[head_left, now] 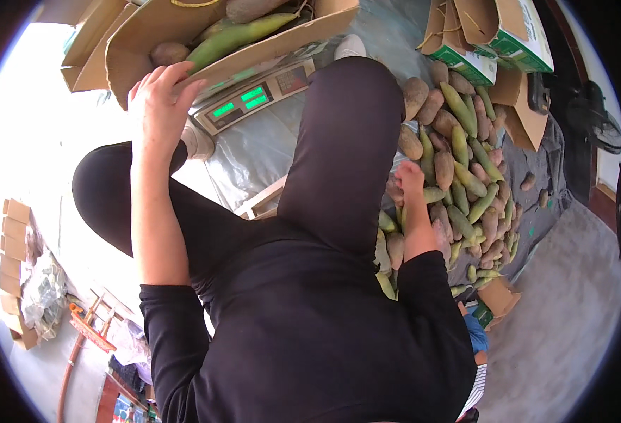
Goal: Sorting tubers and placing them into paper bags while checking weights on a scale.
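My left hand [159, 95] grips the near rim of an open cardboard box [268, 44], fingers over the edge and thumb apart. A long green radish [240, 39] and a few brownish roots [169, 54] lie in the box. Below it sits a weighing scale [254, 97] with lit green displays, and the box appears to rest on it. To my right, my right hand [409, 178] is at the left edge of a heap of green radishes [458, 106] and brownish-red roots [444, 169]. Its fingers are curled in; anything inside them is hidden.
Green-and-white cartons [514, 39] stand beyond the heap at the far right, near a black fan [595, 116]. Another person's blue garment [476, 333] shows at the lower right. Flattened cardboard [14, 268] and a plastic bag [45, 285] lie at left. Clear sheeting [254, 151] covers the floor ahead.
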Demonstrator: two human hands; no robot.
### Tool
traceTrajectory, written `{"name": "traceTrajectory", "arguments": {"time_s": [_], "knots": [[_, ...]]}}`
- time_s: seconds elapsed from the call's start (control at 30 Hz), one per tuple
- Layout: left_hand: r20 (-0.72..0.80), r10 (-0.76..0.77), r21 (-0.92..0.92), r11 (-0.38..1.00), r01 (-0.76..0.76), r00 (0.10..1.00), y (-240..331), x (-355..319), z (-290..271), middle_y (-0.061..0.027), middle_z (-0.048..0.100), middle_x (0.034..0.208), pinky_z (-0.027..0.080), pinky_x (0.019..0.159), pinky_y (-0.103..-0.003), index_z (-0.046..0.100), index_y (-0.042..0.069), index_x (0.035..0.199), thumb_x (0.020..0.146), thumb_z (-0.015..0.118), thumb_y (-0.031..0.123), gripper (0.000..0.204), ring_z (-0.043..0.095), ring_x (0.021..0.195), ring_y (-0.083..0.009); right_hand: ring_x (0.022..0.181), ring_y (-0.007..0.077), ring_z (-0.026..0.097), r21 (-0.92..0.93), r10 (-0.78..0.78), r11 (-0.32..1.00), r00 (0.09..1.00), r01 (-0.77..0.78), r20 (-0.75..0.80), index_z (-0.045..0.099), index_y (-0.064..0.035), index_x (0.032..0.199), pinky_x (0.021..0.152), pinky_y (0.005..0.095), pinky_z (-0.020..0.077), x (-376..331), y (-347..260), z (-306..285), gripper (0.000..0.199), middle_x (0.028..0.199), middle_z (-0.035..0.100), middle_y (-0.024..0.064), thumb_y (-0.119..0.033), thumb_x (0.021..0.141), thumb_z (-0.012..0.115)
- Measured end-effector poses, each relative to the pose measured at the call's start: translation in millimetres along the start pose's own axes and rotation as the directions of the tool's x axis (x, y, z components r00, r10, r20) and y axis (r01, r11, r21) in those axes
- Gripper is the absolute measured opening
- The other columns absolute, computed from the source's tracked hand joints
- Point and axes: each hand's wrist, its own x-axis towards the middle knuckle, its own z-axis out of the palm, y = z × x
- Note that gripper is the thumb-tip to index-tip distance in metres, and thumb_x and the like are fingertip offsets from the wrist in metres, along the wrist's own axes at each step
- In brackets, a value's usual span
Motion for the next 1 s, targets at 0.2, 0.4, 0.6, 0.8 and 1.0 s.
{"name": "traceTrajectory", "arguments": {"time_s": [0.2,0.4,0.6,0.8,1.0], "knots": [[-0.062,-0.076,-0.19,0.98,0.063,0.995,2.8,2.0,-3.6,-0.008,0.064,0.08,0.048,0.072,-0.034,0.066,0.006,0.097,0.078,0.07,0.018,0.023,0.062,0.076,-0.0238,0.076,0.0103,0.06,-0.062,0.189,0.98,0.981,-0.187,0.036,0.06,-0.0111,0.106,0.059,0.0256,0.0467,-13.5,40.5,10.6,0.022,0.087,0.061,-0.0023,-0.016,0.085,0.061],[-0.059,-0.116,-0.199,0.975,0.102,0.991,1.8,0.5,-3.9,-0.0096,0.065,0.081,0.049,0.071,-0.033,0.066,0.005,0.098,0.079,0.069,0.015,0.021,0.063,0.075,-0.0228,0.074,0.0098,0.058,-0.093,0.178,0.981,0.977,-0.168,0.115,0.06,-0.012,0.107,0.058,0.0266,0.0466,-15.2,32.5,21.5,0.022,0.087,0.06,-0.0029,-0.018,0.086,0.059],[-0.051,-0.143,-0.259,0.958,0.125,0.988,6.9,3.1,-2.1,-0.0107,0.064,0.081,0.05,0.069,-0.031,0.066,0.004,0.098,0.081,0.067,0.013,0.019,0.063,0.074,-0.0218,0.071,0.0126,0.062,-0.127,0.166,0.98,0.981,-0.153,0.102,0.059,-0.007,0.108,0.054,0.0289,0.0469,-8.3,37.8,25.3,0.03,0.091,0.064,0.0021,-0.015,0.079,0.064],[-0.05,-0.12,-0.256,0.961,0.103,0.992,0.8,-0.3,-2.7,-0.0104,0.064,0.086,0.049,0.07,-0.029,0.066,0.001,0.1,0.085,0.063,0.011,0.018,0.063,0.078,-0.0187,0.074,0.0126,0.061,-0.133,0.128,0.985,0.979,-0.107,0.156,0.06,-0.0066,0.107,0.055,0.0266,0.0479,-16.7,45.1,33.8,0.027,0.09,0.063,0.0023,-0.016,0.083,0.062],[-0.007,-0.168,-0.208,0.964,0.163,0.986,1.1,0.3,-2.0,-0.0091,0.064,0.093,0.048,0.075,-0.029,0.065,0.002,0.104,0.088,0.059,0.012,0.02,0.061,0.084,-0.0174,0.076,0.0135,0.062,-0.126,0.186,0.978,0.97,-0.168,0.154,0.06,-0.0078,0.107,0.058,0.0289,0.0487,-17.5,46.0,37.9,0.028,0.09,0.064,0.0027,-0.019,0.082,0.062]]}}
